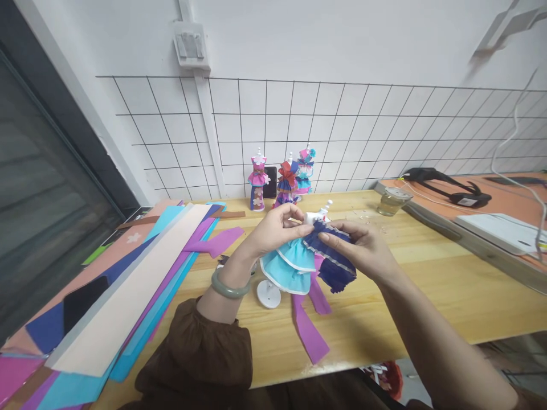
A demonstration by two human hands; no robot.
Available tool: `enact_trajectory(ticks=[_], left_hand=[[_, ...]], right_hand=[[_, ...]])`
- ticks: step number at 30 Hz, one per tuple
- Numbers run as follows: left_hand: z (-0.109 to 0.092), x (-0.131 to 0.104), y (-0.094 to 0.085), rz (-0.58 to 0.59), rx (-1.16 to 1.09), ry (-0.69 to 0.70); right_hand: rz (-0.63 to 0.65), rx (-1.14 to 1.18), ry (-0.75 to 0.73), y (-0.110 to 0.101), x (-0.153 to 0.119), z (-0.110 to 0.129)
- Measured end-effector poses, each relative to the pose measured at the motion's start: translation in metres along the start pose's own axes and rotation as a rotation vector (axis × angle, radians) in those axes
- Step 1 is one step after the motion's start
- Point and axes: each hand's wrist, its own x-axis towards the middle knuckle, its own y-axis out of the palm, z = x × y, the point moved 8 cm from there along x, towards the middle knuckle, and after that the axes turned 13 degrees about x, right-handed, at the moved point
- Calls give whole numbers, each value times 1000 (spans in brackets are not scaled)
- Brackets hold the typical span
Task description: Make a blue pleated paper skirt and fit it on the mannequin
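A small white dress-form mannequin (327, 208) is tilted over the table, wearing a tiered light blue skirt (288, 276) with white trim. Its round white base (268, 294) shows below the skirt. My left hand (280, 229) closes around the mannequin's upper body, its thumb reaching to a gathered dark blue piece (337, 277) with pale trim lines. Between thumb and fingers, my right hand (363, 246) pinches that dark blue piece against the form's waist. Purple strips (308, 333) lie beneath on the wood. My left fingertips are partly hidden behind the form.
Three dressed mini mannequins (258, 179) stand by the tiled wall, a dark phone (270, 182) behind them. Long coloured sheets (141, 285) cover the table's left side, with a black phone (85, 304). At right are a glass cup (393, 201) and black headgear (448, 187).
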Motion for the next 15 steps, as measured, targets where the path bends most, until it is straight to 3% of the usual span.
enact_trajectory(ticks=[15], left_hand=[[-12, -5, 4, 8, 107, 77]], right_hand=[[-39, -24, -18, -4, -2, 2]])
